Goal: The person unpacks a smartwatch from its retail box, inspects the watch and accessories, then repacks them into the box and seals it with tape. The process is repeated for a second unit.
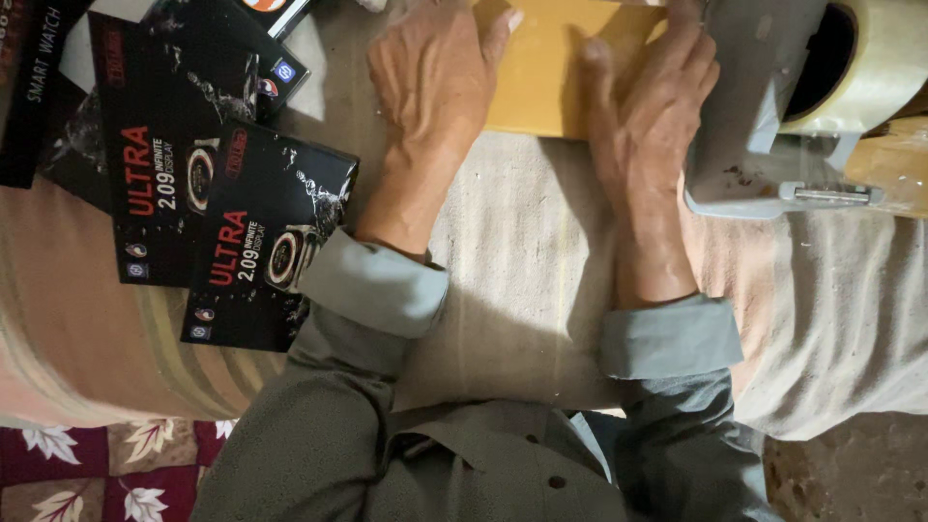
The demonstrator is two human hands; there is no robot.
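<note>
A yellow padded envelope [541,82] lies flat on the beige cloth [522,261] at the top middle. My left hand [435,82] rests palm-down on its left part, fingers spread. My right hand [643,106] lies on the envelope's right part, fingers pointing toward the far edge, right beside a grey tape dispenser [749,116]. Neither hand grips anything that I can see. Grey-green sleeves cover both forearms.
The grey tape dispenser carries a roll of clear tape [880,63] at the top right. Several black product boxes [256,251] lie overlapping at the left. A striped cloth [87,358] and a floral maroon fabric [97,474] sit at the lower left.
</note>
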